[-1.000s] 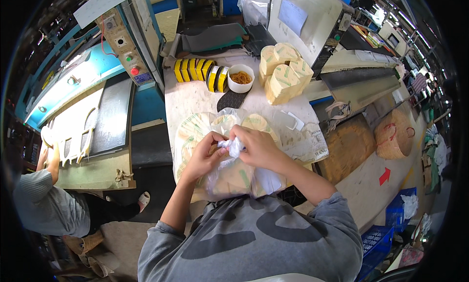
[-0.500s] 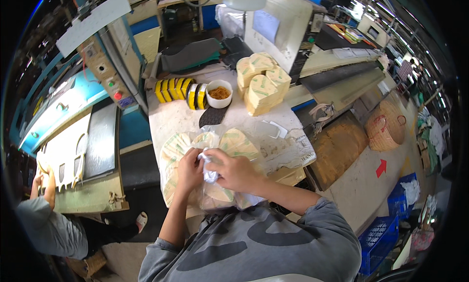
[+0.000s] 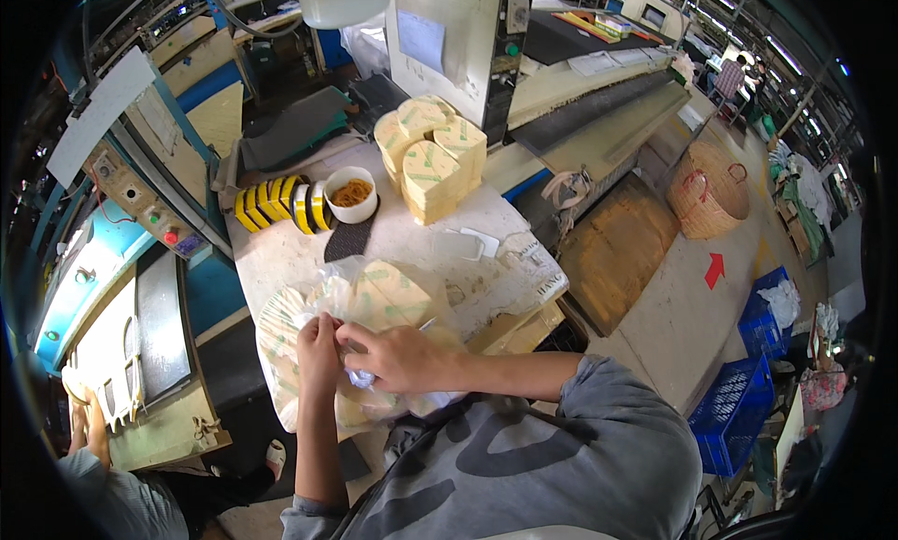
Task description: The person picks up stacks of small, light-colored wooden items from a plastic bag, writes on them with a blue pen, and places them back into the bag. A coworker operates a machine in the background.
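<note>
A clear plastic bag [image 3: 339,283] full of cream, rounded cut pieces with green print [image 3: 388,295] lies at the near edge of the worktable. My left hand [image 3: 320,351] pinches the bag's bunched plastic, thumb and fingers pressed together. My right hand [image 3: 398,358] is closed on the same gathered part, its fingertips close beside the left ones. A crumpled whitish bit of the plastic shows beneath the right fingers. Whether anything small is held along with the plastic is hidden.
Beyond the bag on the worktable [image 3: 412,250] stand stacks of cream pieces [image 3: 430,161], a white bowl of rubber bands [image 3: 352,194] and yellow-black tape rolls [image 3: 271,205]. A woven basket [image 3: 709,192] and blue crates [image 3: 731,414] are at right. Another person [image 3: 122,498] works at left.
The whole view has shifted, so the table and bag sit further left. My hands stay at the bag's gathered plastic, with their fingertips now closer together and less of the twisted part showing.
</note>
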The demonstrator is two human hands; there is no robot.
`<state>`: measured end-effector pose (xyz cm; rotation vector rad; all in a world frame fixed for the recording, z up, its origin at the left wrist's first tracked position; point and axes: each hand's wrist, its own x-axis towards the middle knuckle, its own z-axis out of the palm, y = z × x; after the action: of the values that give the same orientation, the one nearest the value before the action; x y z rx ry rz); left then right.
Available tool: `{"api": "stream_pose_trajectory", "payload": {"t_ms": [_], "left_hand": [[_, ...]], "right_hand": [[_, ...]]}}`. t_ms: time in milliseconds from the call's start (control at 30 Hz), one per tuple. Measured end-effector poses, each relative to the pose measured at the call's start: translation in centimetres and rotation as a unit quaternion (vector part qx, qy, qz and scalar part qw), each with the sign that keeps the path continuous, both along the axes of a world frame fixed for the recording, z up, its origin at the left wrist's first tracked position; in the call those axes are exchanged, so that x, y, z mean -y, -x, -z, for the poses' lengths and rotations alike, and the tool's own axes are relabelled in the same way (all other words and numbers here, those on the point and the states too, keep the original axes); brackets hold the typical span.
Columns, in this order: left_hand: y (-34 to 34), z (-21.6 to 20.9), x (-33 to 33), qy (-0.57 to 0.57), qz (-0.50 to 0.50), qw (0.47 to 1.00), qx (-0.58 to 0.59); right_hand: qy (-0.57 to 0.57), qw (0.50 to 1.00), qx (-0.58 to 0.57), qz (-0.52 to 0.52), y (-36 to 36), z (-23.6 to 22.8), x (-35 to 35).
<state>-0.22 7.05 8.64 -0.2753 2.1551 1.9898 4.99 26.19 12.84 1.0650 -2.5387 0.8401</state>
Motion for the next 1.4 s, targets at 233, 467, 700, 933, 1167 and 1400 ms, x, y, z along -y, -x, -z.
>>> {"api": "stream_pose_trajectory", "payload": {"t_ms": [233,467,700,933,1167,1400], "left_hand": [[0.0,1.5,-2.1,0.167,-0.044,0.974,-0.145],[-1.5,-1.0,-2.3,0.134,-0.068,0.981,-0.119],[-2.3,-1.7,-2.9,0.096,-0.142,0.968,-0.186],[-5.3,0.4,-0.8,-0.050,-0.248,0.915,-0.314],[-9.7,-1.0,-0.9,0.035,-0.199,0.937,-0.285],[-11.0,-4.6,-5.1,0.126,-0.032,0.898,-0.421]], "right_hand": [[0.012,1.000,0.016,-0.001,-2.4,0.4,-4.2],[0.065,0.928,0.195,0.310,8.3,6.3,-16.2],[-0.173,0.824,0.286,0.458,14.2,17.8,-21.5],[-0.160,0.811,0.330,0.456,14.6,15.2,-21.4],[0.078,0.912,0.239,0.324,13.1,13.8,-22.6],[0.230,0.897,0.377,-0.032,1.1,-2.8,-9.4]]}}
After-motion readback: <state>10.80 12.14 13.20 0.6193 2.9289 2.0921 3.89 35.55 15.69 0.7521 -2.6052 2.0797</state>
